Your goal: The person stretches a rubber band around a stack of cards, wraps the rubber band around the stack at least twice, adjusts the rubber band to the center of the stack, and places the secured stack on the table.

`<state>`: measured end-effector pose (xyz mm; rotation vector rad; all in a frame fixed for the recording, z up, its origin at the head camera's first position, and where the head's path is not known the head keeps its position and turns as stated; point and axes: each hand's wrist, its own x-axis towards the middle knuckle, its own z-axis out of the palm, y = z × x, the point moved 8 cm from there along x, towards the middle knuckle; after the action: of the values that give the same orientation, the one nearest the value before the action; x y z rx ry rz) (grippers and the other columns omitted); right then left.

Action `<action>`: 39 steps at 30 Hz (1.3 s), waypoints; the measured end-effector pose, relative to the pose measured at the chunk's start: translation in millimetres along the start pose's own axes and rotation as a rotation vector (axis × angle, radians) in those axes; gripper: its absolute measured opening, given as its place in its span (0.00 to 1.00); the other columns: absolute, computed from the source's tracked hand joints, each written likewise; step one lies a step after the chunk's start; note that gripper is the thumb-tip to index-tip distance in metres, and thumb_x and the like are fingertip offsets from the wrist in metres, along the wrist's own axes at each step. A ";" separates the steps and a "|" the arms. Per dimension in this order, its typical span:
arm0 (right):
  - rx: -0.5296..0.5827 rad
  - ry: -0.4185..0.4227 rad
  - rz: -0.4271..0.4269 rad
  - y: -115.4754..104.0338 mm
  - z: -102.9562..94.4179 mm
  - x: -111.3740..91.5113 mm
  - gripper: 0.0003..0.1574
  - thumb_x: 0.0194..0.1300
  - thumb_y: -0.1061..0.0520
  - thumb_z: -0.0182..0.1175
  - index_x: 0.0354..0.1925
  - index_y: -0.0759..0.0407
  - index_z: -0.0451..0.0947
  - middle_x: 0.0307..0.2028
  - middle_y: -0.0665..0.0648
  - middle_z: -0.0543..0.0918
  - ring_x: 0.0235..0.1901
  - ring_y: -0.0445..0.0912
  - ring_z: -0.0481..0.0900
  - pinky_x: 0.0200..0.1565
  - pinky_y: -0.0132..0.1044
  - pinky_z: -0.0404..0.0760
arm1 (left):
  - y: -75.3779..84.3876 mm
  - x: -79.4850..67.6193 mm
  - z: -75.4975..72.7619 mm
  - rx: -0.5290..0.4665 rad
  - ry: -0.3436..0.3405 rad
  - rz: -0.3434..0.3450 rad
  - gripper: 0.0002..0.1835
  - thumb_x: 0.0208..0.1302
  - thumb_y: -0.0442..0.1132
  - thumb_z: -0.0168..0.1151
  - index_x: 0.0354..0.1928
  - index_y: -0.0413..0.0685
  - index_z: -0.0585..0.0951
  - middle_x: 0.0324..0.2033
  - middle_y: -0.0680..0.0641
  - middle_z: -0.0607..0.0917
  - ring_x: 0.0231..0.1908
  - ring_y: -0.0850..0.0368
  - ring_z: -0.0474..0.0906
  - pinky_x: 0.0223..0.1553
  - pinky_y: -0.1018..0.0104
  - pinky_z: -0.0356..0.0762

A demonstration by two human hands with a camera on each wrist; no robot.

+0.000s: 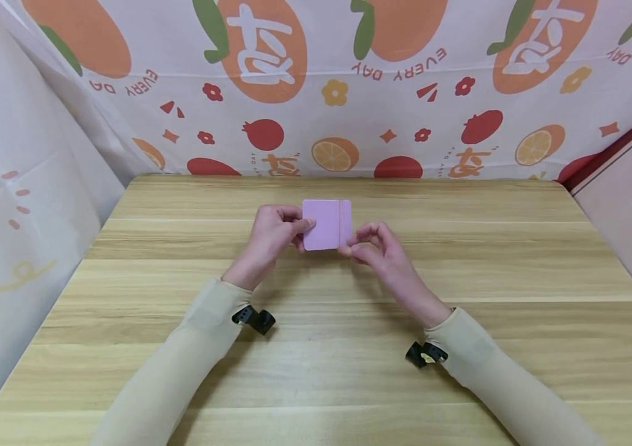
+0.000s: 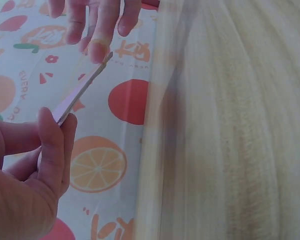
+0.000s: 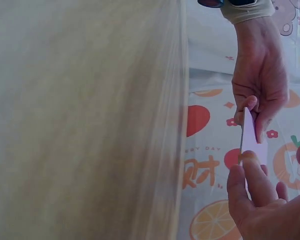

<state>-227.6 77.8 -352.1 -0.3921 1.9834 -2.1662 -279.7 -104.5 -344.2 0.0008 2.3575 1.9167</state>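
A small, thin purple notebook [image 1: 321, 224] with rounded corners is held up over the far part of the table. A thin elastic band [image 1: 341, 223] runs down it near its right edge. At the left edge, my left hand [image 1: 274, 234] pinches the notebook, thumb on the near face and fingers behind. My right hand [image 1: 380, 251] is at the lower right corner, its curled fingertips on the band. In the left wrist view the notebook [image 2: 80, 92] appears edge-on, with a yellowish strip of band across a right fingertip. The right wrist view shows the notebook [image 3: 249, 132] between both hands.
The wood-grain table [image 1: 316, 365] spreads under both forearms. A fruit-patterned cloth [image 1: 344, 118] hangs along its far edge, and a white cloth [image 1: 26, 186] hangs at the left. Each sleeve carries a small black wrist camera [image 1: 254, 319].
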 end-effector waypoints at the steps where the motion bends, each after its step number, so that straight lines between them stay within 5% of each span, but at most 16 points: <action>1: -0.003 -0.006 0.000 -0.5 0.6 -0.1 0.19 0.66 0.64 0.52 0.51 0.71 0.60 0.46 0.67 0.73 0.46 0.57 0.79 0.52 0.52 0.73 | 0.2 0.0 -1.2 0.000 0.003 0.004 0.07 0.59 0.33 0.63 0.34 0.33 0.81 0.25 0.42 0.78 0.16 0.56 0.72 0.25 0.56 0.79; 6: -0.019 -0.027 0.013 -2.6 0.7 0.2 0.16 0.68 0.63 0.50 0.50 0.70 0.60 0.42 0.65 0.74 0.39 0.59 0.82 0.49 0.50 0.76 | 1.3 -1.2 -2.3 -0.016 -0.016 0.011 0.07 0.60 0.32 0.63 0.35 0.33 0.81 0.27 0.41 0.79 0.17 0.56 0.73 0.27 0.55 0.79; 14: -0.050 0.054 0.002 -4.2 -17.8 3.4 0.12 0.66 0.64 0.52 0.48 0.63 0.67 0.41 0.69 0.72 0.33 0.56 0.80 0.42 0.48 0.80 | -5.0 -0.2 9.3 -0.069 -0.095 -0.014 0.07 0.59 0.30 0.63 0.34 0.30 0.80 0.24 0.42 0.79 0.17 0.56 0.75 0.23 0.63 0.78; 25: -0.204 0.196 -0.147 -17.7 -53.0 12.1 0.15 0.67 0.60 0.55 0.51 0.64 0.75 0.46 0.63 0.76 0.44 0.54 0.75 0.48 0.43 0.76 | -12.6 -5.6 31.1 -0.099 -0.260 -0.035 0.07 0.57 0.31 0.65 0.33 0.31 0.80 0.24 0.44 0.81 0.17 0.56 0.78 0.33 0.63 0.80; 32: -0.267 0.166 -0.061 -20.2 -50.1 9.6 0.18 0.65 0.57 0.59 0.51 0.65 0.76 0.43 0.58 0.78 0.43 0.48 0.74 0.45 0.33 0.75 | -17.6 -9.2 42.6 -0.120 -0.322 -0.067 0.07 0.56 0.31 0.65 0.35 0.32 0.81 0.27 0.42 0.82 0.18 0.55 0.78 0.30 0.61 0.80; 39: -0.324 0.151 0.056 -21.9 -43.4 5.4 0.13 0.64 0.58 0.59 0.43 0.67 0.79 0.39 0.57 0.81 0.40 0.45 0.75 0.46 0.40 0.75 | -20.7 -11.4 53.2 -0.126 -0.413 -0.074 0.07 0.60 0.33 0.63 0.37 0.34 0.81 0.31 0.40 0.82 0.24 0.53 0.79 0.32 0.58 0.80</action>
<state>-245.2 119.3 -333.3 -0.2177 2.4058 -1.8918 -262.8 -57.6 -374.2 0.2682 1.9411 1.8176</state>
